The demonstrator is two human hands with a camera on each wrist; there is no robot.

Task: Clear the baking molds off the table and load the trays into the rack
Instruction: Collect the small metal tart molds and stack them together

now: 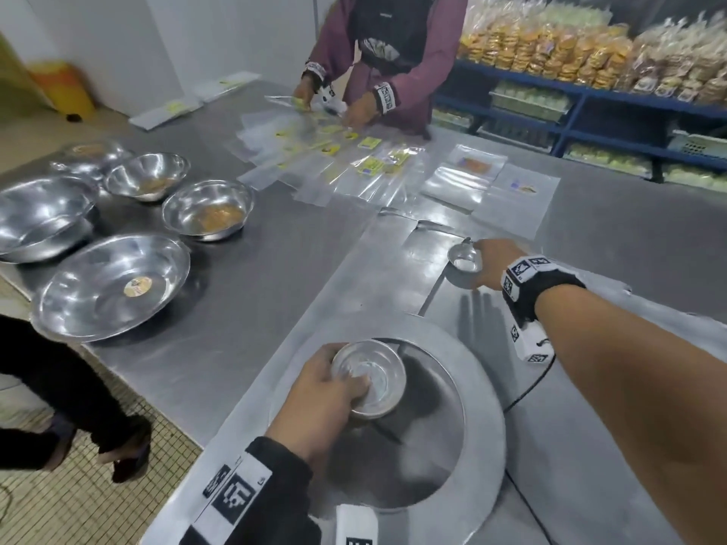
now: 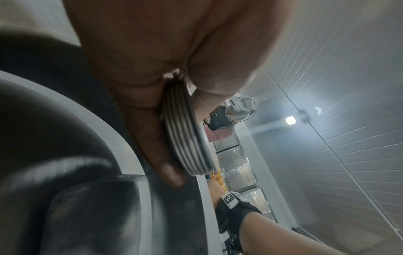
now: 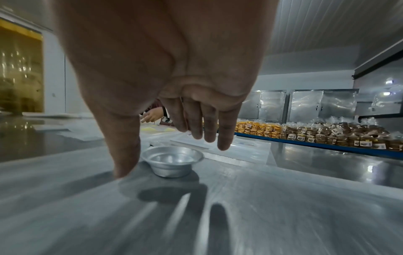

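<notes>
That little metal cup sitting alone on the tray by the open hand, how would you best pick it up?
Probably by its flared rim, coming straight down from above. The single mold stands upright on the tray, mouth up, and its sloped wall narrows toward the base, so the rim is its widest part. The right hand hovers just over it, thumb on one side and fingers on the other, not yet gripping.

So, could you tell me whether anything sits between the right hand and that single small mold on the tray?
Nothing visible does. The right hand hangs open just over the small mold, thumb beside its rim, fingers above, with only bare tray between them.
</notes>
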